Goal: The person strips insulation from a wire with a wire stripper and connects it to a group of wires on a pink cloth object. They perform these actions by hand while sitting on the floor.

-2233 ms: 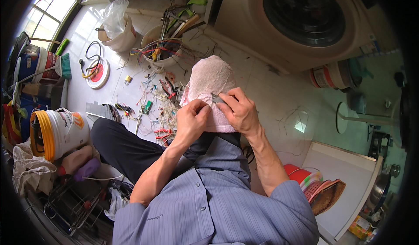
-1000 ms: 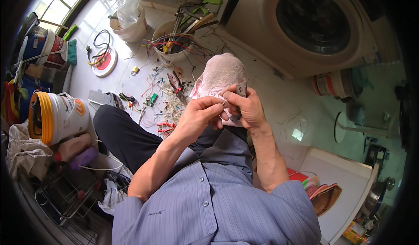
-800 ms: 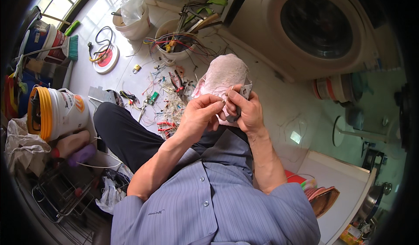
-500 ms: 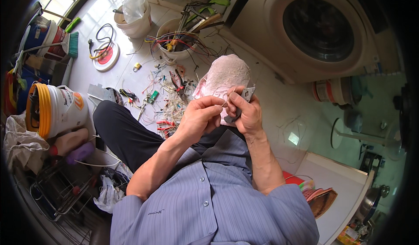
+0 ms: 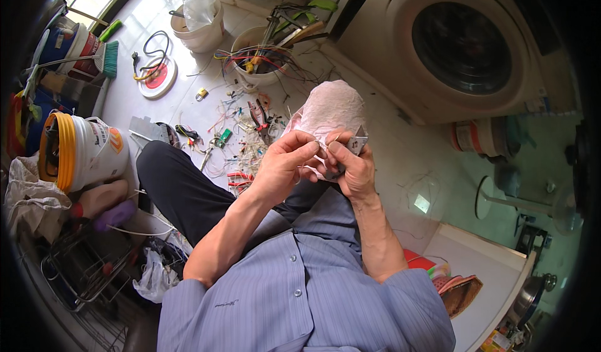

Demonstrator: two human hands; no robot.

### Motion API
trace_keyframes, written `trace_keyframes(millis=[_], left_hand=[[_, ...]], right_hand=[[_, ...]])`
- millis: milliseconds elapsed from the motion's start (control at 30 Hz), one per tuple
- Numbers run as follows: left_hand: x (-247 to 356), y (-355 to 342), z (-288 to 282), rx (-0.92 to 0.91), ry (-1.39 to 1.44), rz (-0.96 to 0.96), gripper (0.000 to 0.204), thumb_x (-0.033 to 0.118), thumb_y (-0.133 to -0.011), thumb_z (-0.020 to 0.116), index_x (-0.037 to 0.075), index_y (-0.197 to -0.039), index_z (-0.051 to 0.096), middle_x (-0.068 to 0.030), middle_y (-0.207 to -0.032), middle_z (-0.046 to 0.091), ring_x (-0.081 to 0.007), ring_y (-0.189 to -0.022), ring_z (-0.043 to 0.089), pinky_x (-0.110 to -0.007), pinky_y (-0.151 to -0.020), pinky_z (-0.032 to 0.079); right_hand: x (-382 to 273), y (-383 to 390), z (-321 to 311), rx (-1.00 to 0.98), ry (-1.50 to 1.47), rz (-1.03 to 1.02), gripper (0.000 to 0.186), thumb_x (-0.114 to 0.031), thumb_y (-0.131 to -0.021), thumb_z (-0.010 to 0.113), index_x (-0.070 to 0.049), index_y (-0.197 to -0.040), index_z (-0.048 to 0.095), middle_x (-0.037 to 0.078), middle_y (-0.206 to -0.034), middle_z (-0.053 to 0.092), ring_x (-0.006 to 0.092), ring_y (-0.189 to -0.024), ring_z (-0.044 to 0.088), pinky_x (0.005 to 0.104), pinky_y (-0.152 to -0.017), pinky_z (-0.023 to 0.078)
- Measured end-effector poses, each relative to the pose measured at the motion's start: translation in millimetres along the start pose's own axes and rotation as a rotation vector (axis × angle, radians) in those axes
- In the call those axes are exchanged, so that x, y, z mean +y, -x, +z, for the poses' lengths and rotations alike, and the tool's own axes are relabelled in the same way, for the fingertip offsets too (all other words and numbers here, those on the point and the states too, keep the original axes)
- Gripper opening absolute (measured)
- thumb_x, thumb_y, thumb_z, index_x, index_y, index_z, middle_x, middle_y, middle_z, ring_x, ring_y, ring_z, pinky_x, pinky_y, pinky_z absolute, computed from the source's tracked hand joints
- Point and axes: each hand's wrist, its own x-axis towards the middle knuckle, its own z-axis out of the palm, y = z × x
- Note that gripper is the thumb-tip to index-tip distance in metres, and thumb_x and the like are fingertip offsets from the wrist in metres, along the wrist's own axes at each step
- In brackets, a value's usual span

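Over pink cloth point(image 5: 333, 104), right hand point(image 5: 357, 175) clamped on a flat, angular, silvery-grey piece point(image 5: 357, 143), left hand point(image 5: 283, 165) close beside, hold unclear.

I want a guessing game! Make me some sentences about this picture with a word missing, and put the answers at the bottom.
1. The cloth under the left hand and right hand is coloured ____.
2. The flat grey piece is held in the ____ hand.
3. The washing machine door is shaped like a ____.
4. The white lid has a ____ middle.

Missing words: pink; right; circle; red.
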Motion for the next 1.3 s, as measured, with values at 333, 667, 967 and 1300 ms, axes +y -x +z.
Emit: trace_keyframes(millis=[333,667,967,1300], left_hand=[[-9.5,0.6,-2.5,0.077,0.289,0.026,0.009,0.012,-0.095,0.066,0.006,-0.100,0.062,-0.0048,-0.083,0.061,-0.0133,-0.066,0.054,-0.028,-0.060,0.044],[-18.2,2.9,-11.1,0.079,0.409,0.066,0.010,0.009,-0.090,0.067,0.005,-0.095,0.059,-0.0051,-0.081,0.058,-0.0145,-0.067,0.052,-0.028,-0.060,0.043],[-15.7,6.4,-19.3,0.201,-0.431,0.228,0.006,0.006,-0.086,0.067,0.002,-0.090,0.071,-0.0039,-0.088,0.061,-0.0158,-0.084,0.058,-0.028,-0.079,0.045],[-2.9,15.0,-5.0,0.360,-1.253,0.325,0.012,0.008,-0.079,0.065,0.000,-0.085,0.072,-0.0024,-0.075,0.062,-0.0138,-0.072,0.058,-0.029,-0.065,0.045]], right_hand=[[8.1,2.3,-1.7,-0.056,0.007,-0.073,0.003,0.003,-0.090,0.064,0.001,-0.091,0.065,0.004,-0.089,0.061,0.0074,-0.060,0.049,0.0229,-0.054,0.039],[13.6,8.0,4.8,-0.074,0.129,-0.085,0.009,0.006,-0.087,0.061,0.000,-0.081,0.057,0.008,-0.091,0.055,0.0106,-0.061,0.048,0.0248,-0.057,0.040],[10.1,7.6,10.5,-0.043,0.070,-0.031,0.006,-0.002,-0.095,0.061,-0.001,-0.088,0.061,0.005,-0.089,0.062,0.0078,-0.063,0.051,0.0230,-0.056,0.040],[18.5,10.4,10.2,-0.124,0.044,0.007,0.004,-0.003,-0.097,0.059,-0.001,-0.093,0.059,0.011,-0.095,0.066,0.0143,-0.071,0.060,0.0280,-0.065,0.050]])
